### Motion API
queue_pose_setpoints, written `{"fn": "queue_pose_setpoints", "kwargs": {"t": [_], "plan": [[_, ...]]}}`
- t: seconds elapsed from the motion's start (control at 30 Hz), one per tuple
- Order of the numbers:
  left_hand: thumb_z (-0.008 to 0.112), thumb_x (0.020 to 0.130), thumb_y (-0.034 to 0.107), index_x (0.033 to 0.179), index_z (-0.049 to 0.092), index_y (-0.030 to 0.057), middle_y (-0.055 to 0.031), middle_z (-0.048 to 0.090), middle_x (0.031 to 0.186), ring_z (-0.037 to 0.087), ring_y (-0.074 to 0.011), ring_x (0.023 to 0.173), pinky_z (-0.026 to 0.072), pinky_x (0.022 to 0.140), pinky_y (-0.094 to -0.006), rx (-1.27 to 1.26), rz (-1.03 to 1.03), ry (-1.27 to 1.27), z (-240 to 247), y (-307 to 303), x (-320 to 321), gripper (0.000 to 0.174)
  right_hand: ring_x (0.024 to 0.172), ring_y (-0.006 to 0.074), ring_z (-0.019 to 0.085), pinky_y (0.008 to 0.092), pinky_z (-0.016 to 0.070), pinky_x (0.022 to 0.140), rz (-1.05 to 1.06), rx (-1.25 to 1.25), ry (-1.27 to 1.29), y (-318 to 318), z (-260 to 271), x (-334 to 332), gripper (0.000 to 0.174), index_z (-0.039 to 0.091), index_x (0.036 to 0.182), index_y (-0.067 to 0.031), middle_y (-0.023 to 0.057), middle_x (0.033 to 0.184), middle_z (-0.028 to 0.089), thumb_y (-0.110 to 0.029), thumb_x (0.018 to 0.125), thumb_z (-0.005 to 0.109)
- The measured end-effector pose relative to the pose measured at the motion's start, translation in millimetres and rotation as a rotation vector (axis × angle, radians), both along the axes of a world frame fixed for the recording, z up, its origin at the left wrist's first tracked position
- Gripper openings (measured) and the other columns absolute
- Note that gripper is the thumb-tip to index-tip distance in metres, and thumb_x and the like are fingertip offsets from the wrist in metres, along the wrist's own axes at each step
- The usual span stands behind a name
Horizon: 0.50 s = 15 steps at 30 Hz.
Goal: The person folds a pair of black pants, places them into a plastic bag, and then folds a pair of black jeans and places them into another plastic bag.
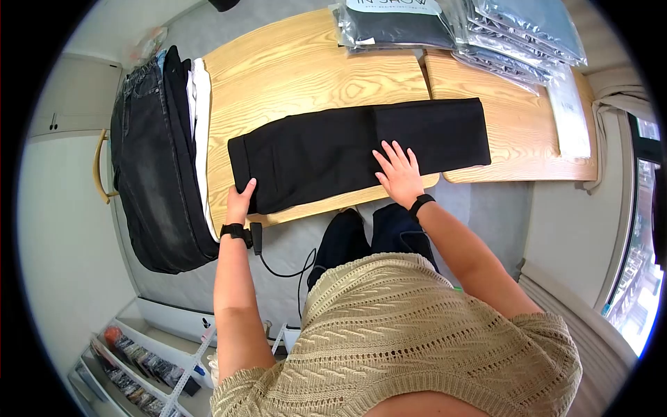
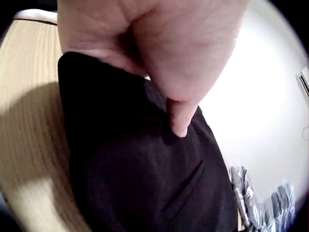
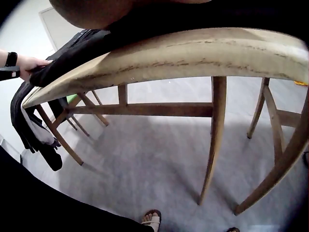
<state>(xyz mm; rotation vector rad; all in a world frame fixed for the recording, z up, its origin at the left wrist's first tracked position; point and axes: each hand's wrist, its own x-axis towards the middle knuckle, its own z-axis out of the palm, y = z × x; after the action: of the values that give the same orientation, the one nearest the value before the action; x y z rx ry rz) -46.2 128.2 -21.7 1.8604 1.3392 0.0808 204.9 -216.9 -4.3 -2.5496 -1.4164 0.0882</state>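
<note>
- Trousers (image 1: pixel 333 156) lie flat mid-table (image 1: pixel 299 76), legs laid one on the other, waist end at 9 o'clock.
- Left hand (image 1: pixel 240 201) pinches the waist corner.
- Right hand (image 1: pixel 398 170) presses flat mid-leg, fingers spread.
- Lengthwise fold looks done; cross folds seem left.
- Bagged clothes (image 1: pixel 479 31) lie at 1 o'clock.

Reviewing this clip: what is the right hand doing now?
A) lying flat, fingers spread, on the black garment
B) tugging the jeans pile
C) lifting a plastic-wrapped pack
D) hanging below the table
A: in the head view the right hand lies flat with spread fingers on the folded black garment, while the left hand pinches its end.
</note>
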Motion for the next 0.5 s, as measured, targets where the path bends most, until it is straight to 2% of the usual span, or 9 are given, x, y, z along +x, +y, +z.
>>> {"fn": "queue_pose_setpoints", "kwargs": {"t": [0.03, 0.1, 0.13, 0.23, 0.27, 0.37, 0.4, 0.43, 0.5], "plan": [[0.070, 0.080, 0.039, 0.108, 0.056, -0.0114, -0.0241, 0.062, 0.105, 0.061, -0.0319, 0.099, 0.0460, 0.086, -0.0365, 0.001, -0.006, 0.001, 5.4, 2.2, -1.0, 0.059, 0.136, 0.0259, 0.028, 0.0499, 0.0224, 0.108, 0.004, 0.007, -0.001, -0.6, -0.3, 0.2, 0.052, 0.043, 0.136, -0.0179, 0.0062, 0.146, 0.033, -0.035, 0.089, 0.054], [0.066, 0.085, 0.029, 0.108, 0.057, -0.0098, -0.0181, 0.064, 0.104, 0.062, -0.0240, 0.095, 0.0481, 0.084, -0.0321, -0.443, 0.067, -0.208, 31.4, 5.2, -0.6, 0.046, 0.136, 0.0257, 0.028, 0.0495, 0.0225, 0.108, 0.001, 0.005, 0.000, -0.7, 0.6, 0.2, 0.051, 0.043, 0.136, -0.0180, 0.0061, 0.146, 0.033, -0.035, 0.089, 0.054], [0.061, 0.089, 0.021, 0.110, 0.058, -0.0069, -0.0132, 0.065, 0.104, 0.063, -0.0180, 0.090, 0.0497, 0.082, -0.0290, -0.548, 0.075, -0.223, 55.5, 1.5, 5.9, 0.035, 0.136, 0.0255, 0.028, 0.0491, 0.0227, 0.108, 0.003, 0.002, -0.001, -0.9, 1.6, 0.3, 0.051, 0.044, 0.136, -0.0181, 0.0059, 0.146, 0.033, -0.035, 0.089, 0.054], [0.061, 0.087, 0.019, 0.111, 0.056, -0.0052, -0.0154, 0.065, 0.104, 0.065, -0.0225, 0.089, 0.0524, 0.080, -0.0343, -0.649, 0.080, -0.363, 85.9, 1.3, 18.2, 0.035, 0.136, 0.0251, 0.028, 0.0485, 0.0230, 0.108, 0.000, 0.010, 0.000, -2.4, 1.3, 0.4, 0.051, 0.044, 0.135, -0.0187, 0.0056, 0.146, 0.034, -0.036, 0.089, 0.054], [0.062, 0.086, 0.018, 0.110, 0.057, -0.0028, -0.0143, 0.065, 0.103, 0.065, -0.0233, 0.089, 0.0534, 0.079, -0.0376, -0.666, 0.174, -0.383, 109.9, -5.7, 30.6, 0.032, 0.135, 0.0248, 0.028, 0.0483, 0.0231, 0.108, -0.002, 0.019, 0.008, -2.9, 1.3, 0.6, 0.051, 0.044, 0.136, -0.0193, 0.0053, 0.146, 0.034, -0.036, 0.089, 0.053], [0.060, 0.086, 0.011, 0.113, 0.058, 0.0028, -0.0112, 0.062, 0.110, 0.059, -0.0251, 0.106, 0.0469, 0.093, -0.0410, -0.930, 0.407, -0.725, 155.2, -22.4, 61.2, 0.028, 0.135, 0.0246, 0.029, 0.0481, 0.0231, 0.108, -0.004, 0.022, 0.039, -5.3, 3.7, 2.1, 0.050, 0.043, 0.136, -0.0191, 0.0055, 0.145, 0.034, -0.035, 0.090, 0.051], [0.065, 0.083, 0.009, 0.106, 0.060, 0.0017, -0.0109, 0.063, 0.104, 0.061, -0.0249, 0.102, 0.0494, 0.091, -0.0376, -0.843, 0.319, -0.814, 197.0, -55.5, 85.9, 0.024, 0.135, 0.0246, 0.029, 0.0482, 0.0226, 0.109, -0.001, 0.033, 0.047, -6.8, 3.4, 3.3, 0.049, 0.043, 0.136, -0.0188, 0.0059, 0.145, 0.034, -0.035, 0.090, 0.050], [0.064, 0.083, 0.008, 0.107, 0.061, 0.0051, -0.0109, 0.060, 0.111, 0.056, -0.0240, 0.110, 0.0487, 0.092, -0.0401, -0.859, 0.271, -0.912, 208.3, -68.3, 97.5, 0.024, 0.135, 0.0246, 0.029, 0.0482, 0.0222, 0.109, -0.003, 0.049, 0.089, -7.5, 3.5, 4.1, 0.048, 0.042, 0.137, -0.0175, 0.0061, 0.145, 0.035, -0.032, 0.091, 0.049], [0.061, 0.070, -0.018, 0.123, 0.053, 0.0070, -0.0118, 0.051, 0.125, 0.049, -0.0253, 0.118, 0.0401, 0.102, -0.0403, -0.333, -0.239, -0.861, 227.7, -113.0, 133.1, 0.060, 0.135, 0.0247, 0.028, 0.0477, 0.0220, 0.109, -0.005, 0.082, 0.097, -9.2, 4.5, 5.3, 0.047, 0.044, 0.135, -0.0155, 0.0063, 0.145, 0.035, -0.029, 0.090, 0.049]]}}
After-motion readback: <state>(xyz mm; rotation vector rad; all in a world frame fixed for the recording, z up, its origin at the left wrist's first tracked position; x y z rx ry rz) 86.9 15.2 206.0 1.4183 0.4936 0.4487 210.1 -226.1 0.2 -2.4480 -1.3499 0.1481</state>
